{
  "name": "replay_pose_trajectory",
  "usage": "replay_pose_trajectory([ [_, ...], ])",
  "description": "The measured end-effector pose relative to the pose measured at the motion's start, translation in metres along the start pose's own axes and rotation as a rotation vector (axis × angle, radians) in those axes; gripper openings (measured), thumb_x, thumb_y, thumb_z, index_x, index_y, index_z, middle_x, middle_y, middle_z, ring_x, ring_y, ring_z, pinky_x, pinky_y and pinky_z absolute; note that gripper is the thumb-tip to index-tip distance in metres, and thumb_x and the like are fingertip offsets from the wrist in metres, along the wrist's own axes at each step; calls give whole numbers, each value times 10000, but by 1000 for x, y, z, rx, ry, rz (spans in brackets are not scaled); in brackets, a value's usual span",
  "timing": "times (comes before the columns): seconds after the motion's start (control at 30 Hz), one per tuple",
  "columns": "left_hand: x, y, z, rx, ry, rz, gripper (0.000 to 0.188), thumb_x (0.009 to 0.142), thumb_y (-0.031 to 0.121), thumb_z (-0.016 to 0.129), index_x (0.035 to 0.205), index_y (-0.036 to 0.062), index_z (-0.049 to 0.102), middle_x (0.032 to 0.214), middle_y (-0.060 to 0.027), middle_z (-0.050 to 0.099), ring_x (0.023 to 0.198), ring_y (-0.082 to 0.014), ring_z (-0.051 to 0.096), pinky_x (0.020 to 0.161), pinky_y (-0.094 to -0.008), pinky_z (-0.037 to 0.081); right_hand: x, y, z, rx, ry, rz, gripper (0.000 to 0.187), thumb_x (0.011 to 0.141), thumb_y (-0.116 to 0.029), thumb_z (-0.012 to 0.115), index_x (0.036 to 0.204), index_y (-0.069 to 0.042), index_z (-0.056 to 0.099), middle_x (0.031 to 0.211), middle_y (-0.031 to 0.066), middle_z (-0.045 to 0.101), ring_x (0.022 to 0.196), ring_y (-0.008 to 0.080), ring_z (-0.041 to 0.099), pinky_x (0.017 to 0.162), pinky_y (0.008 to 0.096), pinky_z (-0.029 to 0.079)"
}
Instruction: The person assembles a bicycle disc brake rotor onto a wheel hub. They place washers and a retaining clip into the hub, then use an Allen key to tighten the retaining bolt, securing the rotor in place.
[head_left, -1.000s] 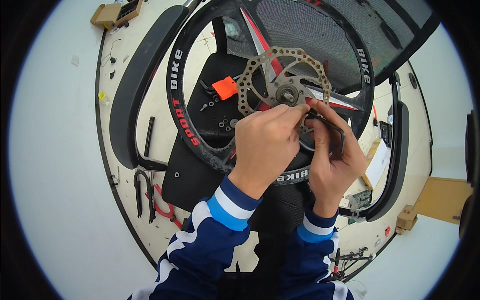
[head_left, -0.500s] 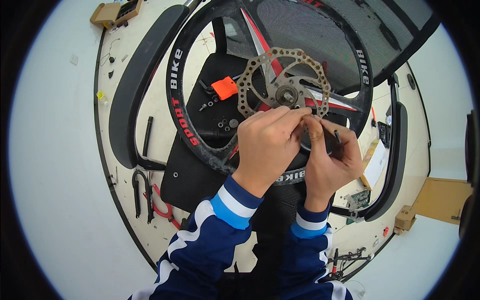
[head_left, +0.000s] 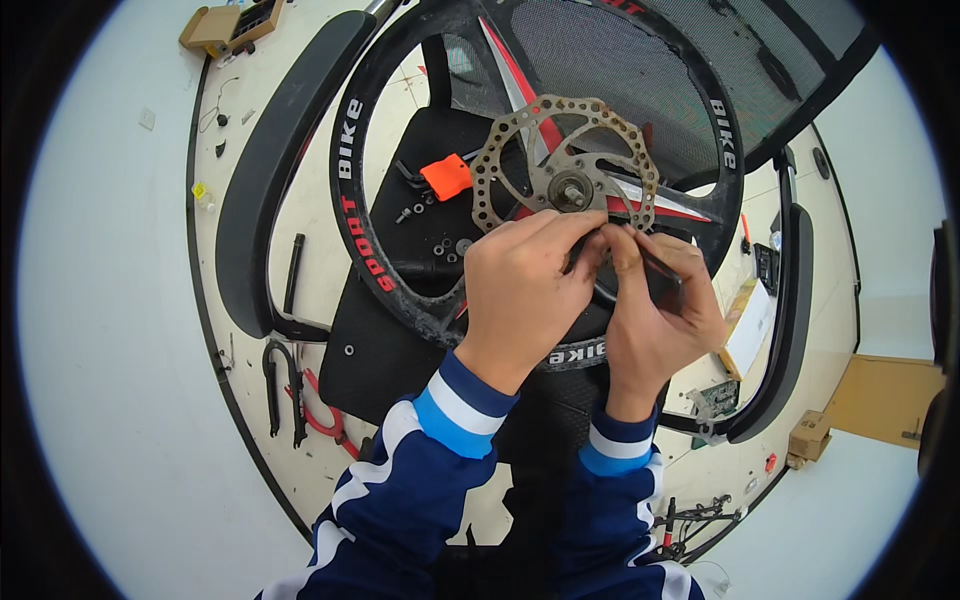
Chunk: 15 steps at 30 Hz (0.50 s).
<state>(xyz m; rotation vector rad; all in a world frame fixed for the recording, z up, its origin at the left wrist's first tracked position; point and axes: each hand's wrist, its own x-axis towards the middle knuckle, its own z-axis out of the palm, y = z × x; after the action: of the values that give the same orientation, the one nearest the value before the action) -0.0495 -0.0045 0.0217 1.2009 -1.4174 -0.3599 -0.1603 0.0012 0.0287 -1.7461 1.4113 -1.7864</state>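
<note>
A: Where is the work now?
B: At the brake rotor (head_left: 548, 180), which lies on the wheel (head_left: 346, 185); the axle end (head_left: 573, 193) stands up at the rotor's centre. Both hands meet at its lower edge.

A: What about the left hand (head_left: 530, 285)?
B: It sits just below the rotor, back of the hand upward, fingertips drawn together over the rotor's lower edge. I can't tell whether something is pinched between them.

A: And the right?
B: The right hand (head_left: 655, 325) is below and to the right of the rotor, curled around a slim dark rod (head_left: 662, 268) that slants across its fingers. Its thumb and fingertips are up close against the left fingertips; whatever may be between them is hidden.

A: What has changed?
B: A second ago the rod's bent end showed out beyond the right fingers, and the thumb was lower, away from the left fingertips. Now the fingers are curled in more and the rod lies closer along them.

A: Anything unmoved?
B: Left of the rotor, the orange holder (head_left: 446, 177), the bolt (head_left: 403, 215) and the washers (head_left: 463, 247) rest on the seat (head_left: 380, 350) as before.
</note>
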Motion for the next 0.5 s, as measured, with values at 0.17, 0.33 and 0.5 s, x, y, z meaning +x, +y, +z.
replay_pose_trajectory([
  [0.17, -1, 0, 4, -21, 40, 16, 201, 772, -44, 759, 966, 8, 757, 675, -96, 616, 508, -178, 545, 482, -296, 424, 1, -2, 0, -13, 0, 49, 179, 832, 49, 775, 992, 54, 695, 924, 95, 727, 819, 145, 673, 763, 256, 523],
  [0.33, 4, -6, 2, 3, 41, 98, 202, 780, -52, 743, 970, 14, 756, 686, -111, 633, 539, -227, 584, 499, -329, 448, 9, -7, -2, 84, -123, -33, 272, 886, 102, 670, 1149, 45, 706, 1076, 133, 754, 949, 188, 714, 866, 282, 537],
  [0.5, 6, -6, -5, 44, -55, 107, 245, 758, -53, 749, 991, 22, 757, 671, -93, 626, 584, -230, 600, 534, -327, 463, 9, -14, -6, 37, -184, 6, 257, 880, 98, 689, 1130, 53, 723, 1048, 138, 768, 974, 199, 730, 886, 280, 547],
])
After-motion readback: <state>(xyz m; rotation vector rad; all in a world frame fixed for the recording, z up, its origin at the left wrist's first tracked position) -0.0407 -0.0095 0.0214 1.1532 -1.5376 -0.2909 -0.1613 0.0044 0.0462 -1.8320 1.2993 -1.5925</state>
